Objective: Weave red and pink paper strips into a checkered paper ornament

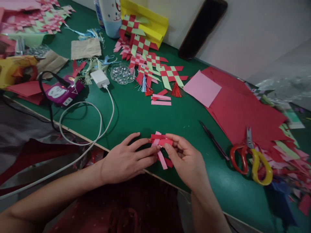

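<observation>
Red and pink paper strips (162, 160) lie crossed over one another near the table's front edge, partly woven. My left hand (134, 154) is stretched out flat from the left, its fingertips resting on the strips' left side. On the right, my right hand (186, 155) pinches the end of a red paper strip (165, 141) between thumb and fingers. A few loose pink strips (161, 103) and a red one lie farther back. Beyond them are woven paper fish (170, 73) in red, green and pink, some with tassels.
Scissors (250, 155) with red and yellow handles and a dark pen (213, 140) lie to the right, beside red paper sheets (238, 103). A white cable (113, 106) loops at left near a purple power adapter (64, 90). A dish of beads (122, 73) stands farther back.
</observation>
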Tool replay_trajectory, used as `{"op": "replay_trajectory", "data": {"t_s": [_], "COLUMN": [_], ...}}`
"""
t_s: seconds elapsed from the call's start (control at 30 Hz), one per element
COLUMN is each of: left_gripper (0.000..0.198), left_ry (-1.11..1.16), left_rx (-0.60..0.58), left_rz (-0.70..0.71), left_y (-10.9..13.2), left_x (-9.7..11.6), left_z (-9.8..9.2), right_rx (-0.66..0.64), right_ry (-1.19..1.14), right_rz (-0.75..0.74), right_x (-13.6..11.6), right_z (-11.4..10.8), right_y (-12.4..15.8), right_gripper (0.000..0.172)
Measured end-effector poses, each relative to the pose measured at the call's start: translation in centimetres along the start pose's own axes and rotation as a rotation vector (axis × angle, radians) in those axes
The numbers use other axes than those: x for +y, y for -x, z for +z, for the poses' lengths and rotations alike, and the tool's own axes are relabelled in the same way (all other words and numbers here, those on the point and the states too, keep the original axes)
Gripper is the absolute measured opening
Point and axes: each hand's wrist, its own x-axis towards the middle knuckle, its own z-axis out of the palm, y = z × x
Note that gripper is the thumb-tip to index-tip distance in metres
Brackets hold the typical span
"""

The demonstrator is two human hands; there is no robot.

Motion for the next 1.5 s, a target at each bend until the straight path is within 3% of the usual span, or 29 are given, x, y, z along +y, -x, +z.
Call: {"op": "replay_trajectory", "data": {"t_s": [0.3,0.47,0.7,0.93,1.37,1.5], "left_gripper": [0.038,0.040,0.036,0.036,0.040,0.039], "left_ry": [0.030,0.038,0.037,0.027,0.016,0.028], "left_rx": [-0.013,-0.026,-0.009,0.013,-0.003,0.007], "left_rz": [-0.016,-0.013,-0.013,-0.019,-0.036,-0.035], "left_y": [-0.2,-0.2,-0.1,0.0,0.0,0.1], "left_x": [0.1,0.0,0.1,0.1,0.2,0.2], "left_z": [-0.3,-0.1,0.1,0.1,-0.1,0.0], "right_rx": [0.019,0.114,0.144,0.195,-0.020,0.099], "right_ry": [0.122,0.294,0.282,0.392,0.538,0.624], "right_rz": [-0.050,-0.106,-0.070,-0.152,-0.293,-0.434], "right_x": [-0.2,0.0,0.5,0.4,-0.5,-0.3], "right_z": [0.1,0.0,0.2,0.4,-0.4,-0.7], "right_y": [-0.1,0.1,0.2,-0.3,0.3,-0.4], "right_gripper": [0.029,0.027,0.023,0.022,0.022,0.026]}}
